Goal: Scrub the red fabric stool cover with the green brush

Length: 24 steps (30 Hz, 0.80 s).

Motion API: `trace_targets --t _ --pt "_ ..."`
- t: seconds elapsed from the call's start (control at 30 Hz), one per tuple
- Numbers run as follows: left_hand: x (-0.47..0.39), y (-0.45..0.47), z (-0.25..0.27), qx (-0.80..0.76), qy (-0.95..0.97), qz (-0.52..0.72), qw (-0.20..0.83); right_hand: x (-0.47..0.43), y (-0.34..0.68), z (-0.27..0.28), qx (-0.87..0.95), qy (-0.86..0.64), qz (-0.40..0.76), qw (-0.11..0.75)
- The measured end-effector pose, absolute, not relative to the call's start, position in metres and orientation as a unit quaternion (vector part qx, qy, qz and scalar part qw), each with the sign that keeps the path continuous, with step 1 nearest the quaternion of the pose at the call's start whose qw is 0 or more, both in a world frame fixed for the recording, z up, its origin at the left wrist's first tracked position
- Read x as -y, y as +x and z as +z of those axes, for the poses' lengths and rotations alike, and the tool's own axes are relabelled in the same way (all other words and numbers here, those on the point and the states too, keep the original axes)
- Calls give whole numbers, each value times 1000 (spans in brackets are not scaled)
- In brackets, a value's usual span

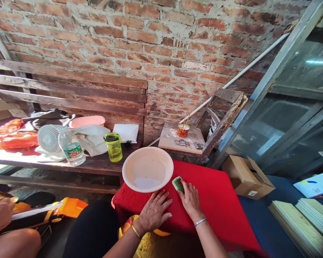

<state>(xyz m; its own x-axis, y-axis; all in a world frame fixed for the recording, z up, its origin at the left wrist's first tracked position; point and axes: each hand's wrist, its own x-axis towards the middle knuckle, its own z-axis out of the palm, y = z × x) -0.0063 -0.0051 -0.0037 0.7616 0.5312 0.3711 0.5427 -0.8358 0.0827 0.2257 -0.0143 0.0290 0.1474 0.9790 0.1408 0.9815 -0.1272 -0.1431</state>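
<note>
On the red cloth [212, 193] my right hand [190, 199] grips a small green scrub brush [178, 184], its dark bristly-looking side partly showing. My left hand [154, 211] lies flat with fingers spread on the cloth's near edge, holding nothing. Just beyond its fingertips stands a wide white basin [127, 175] with a shallow layer of what looks like water inside. The brush sits to the right of the basin, apart from it.
A wooden bench [102, 175] on the left bears a yellow-green cup [113, 148], a plastic bottle [72, 148] and a small fan [48, 138]. Behind the cloth, a small stand [167, 139] holds a red tin [183, 131] and padlocks. A cardboard box [244, 179] stands right. Another person's hand [1, 215] is at far left.
</note>
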Motion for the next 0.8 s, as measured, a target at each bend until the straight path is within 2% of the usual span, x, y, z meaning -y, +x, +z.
trace_targets --t 0.23,0.33,0.4,0.6,0.8 --pt "8 -3 -3 306 -931 -201 8 25 357 42 478 -874 -76 46" --pt "10 0 -1 318 -925 -209 -2 36 408 36 352 -930 -88 55" --pt "11 1 1 323 -923 -210 -3 33 417 32 330 -937 -82 73" --pt "12 0 4 322 -923 -210 2 -23 313 35 548 -825 -15 133" --pt "15 -3 0 325 -922 -209 16 -69 215 41 678 -729 13 95"
